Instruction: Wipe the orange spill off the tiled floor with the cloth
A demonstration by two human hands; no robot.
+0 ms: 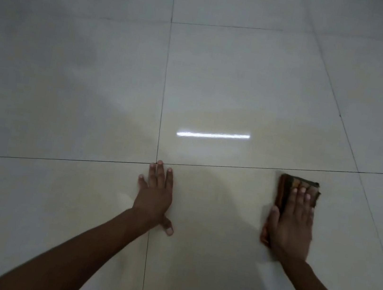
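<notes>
R hand (291, 224) flat on cloth (290, 184), L hand (155, 194) braced on floor (220, 74).

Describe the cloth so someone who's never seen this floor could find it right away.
On the pale tiled floor, look to the near right, just below the dark grout line running across. There the right hand lies flat on a folded brown cloth, the only dark patch on the tiles.

Tiled floor (220, 74) (glossy), cloth (289, 184)

glossy tiled floor (244, 83); brown fabric cloth (289, 184)
</notes>
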